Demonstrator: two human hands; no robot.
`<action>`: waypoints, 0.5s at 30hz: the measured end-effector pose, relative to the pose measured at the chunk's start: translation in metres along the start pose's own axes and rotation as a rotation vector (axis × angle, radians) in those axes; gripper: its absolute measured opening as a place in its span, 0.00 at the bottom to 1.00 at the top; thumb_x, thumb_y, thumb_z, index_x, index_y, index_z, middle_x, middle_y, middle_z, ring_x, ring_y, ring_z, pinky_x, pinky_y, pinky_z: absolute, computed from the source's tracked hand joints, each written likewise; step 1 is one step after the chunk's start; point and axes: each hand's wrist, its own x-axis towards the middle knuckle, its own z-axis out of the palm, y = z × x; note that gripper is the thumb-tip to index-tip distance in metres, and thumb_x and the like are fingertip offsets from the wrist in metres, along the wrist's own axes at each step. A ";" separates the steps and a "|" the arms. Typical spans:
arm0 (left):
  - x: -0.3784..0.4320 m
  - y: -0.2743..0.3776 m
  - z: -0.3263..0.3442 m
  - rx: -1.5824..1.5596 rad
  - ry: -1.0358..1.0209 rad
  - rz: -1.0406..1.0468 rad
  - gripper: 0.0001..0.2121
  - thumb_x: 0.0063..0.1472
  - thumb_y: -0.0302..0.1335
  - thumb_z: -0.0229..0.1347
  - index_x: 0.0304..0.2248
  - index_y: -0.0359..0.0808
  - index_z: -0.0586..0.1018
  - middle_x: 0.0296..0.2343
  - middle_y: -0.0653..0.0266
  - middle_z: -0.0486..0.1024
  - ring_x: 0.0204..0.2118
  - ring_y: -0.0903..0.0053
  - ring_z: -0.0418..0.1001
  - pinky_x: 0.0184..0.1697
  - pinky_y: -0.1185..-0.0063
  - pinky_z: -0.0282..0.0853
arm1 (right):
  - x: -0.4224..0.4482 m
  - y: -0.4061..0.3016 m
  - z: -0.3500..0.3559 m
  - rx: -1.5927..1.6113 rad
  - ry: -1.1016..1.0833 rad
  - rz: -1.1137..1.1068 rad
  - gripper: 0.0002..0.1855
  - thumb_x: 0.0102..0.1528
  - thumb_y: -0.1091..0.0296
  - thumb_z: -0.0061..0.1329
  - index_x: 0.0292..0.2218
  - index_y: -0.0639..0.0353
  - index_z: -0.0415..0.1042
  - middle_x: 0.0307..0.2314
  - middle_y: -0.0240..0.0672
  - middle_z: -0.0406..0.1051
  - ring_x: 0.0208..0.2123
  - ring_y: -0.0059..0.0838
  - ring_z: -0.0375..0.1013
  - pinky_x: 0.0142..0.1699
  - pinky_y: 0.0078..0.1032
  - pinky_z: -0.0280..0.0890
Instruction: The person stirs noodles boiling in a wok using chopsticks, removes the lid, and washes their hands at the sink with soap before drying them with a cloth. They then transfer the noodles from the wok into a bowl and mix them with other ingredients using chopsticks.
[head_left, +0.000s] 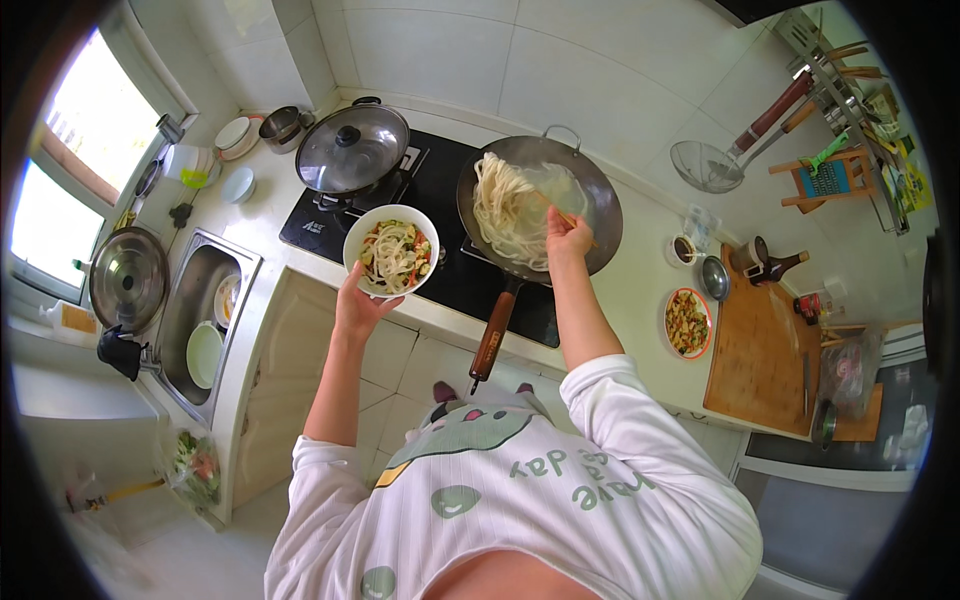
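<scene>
In my left hand (361, 304) is a white bowl (351, 238), held up near the front edge of the stove. Pale noodles (395, 264) lie in it over chopped vegetables and egg. My right hand (568, 234) grips wooden chopsticks (583, 229) above a wok (606, 206) of cloudy, steaming liquid. A thick bundle of noodles (501, 187) hangs from the chopsticks at the wok's left side, its lower strands reaching the noodles in the liquid. The wok's wooden handle (495, 337) points towards me.
A pan with a glass lid (352, 146) occupies the left of the black gas stove (442, 172). Further left is a sink (196, 270) with dishes. On the right counter are a plate of chopped food (688, 324), a metal bowl (715, 278) and a wooden cutting board (757, 352). Strainers (705, 166) hang above.
</scene>
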 end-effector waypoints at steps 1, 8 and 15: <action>0.004 0.000 -0.002 0.001 -0.005 -0.006 0.27 0.59 0.45 0.46 0.54 0.44 0.57 0.52 0.63 0.59 0.51 0.58 0.62 0.52 0.55 0.56 | -0.005 -0.004 0.002 0.006 -0.024 -0.022 0.14 0.60 0.64 0.32 0.27 0.68 0.57 0.25 0.47 0.65 0.26 0.43 0.72 0.34 0.36 0.75; 0.043 -0.025 -0.025 -0.030 -0.021 -0.100 0.29 0.58 0.46 0.48 0.55 0.43 0.56 0.53 0.59 0.56 0.54 0.56 0.55 0.54 0.53 0.49 | -0.042 -0.032 0.013 0.033 -0.150 -0.086 0.15 0.60 0.64 0.33 0.27 0.67 0.59 0.22 0.44 0.64 0.24 0.40 0.71 0.34 0.36 0.75; 0.063 -0.051 -0.028 0.005 -0.017 -0.142 0.32 0.56 0.49 0.49 0.54 0.41 0.56 0.50 0.56 0.58 0.51 0.56 0.59 0.49 0.54 0.61 | -0.055 -0.055 0.018 -0.047 -0.182 -0.140 0.15 0.59 0.64 0.35 0.27 0.69 0.60 0.22 0.44 0.65 0.26 0.42 0.71 0.34 0.35 0.75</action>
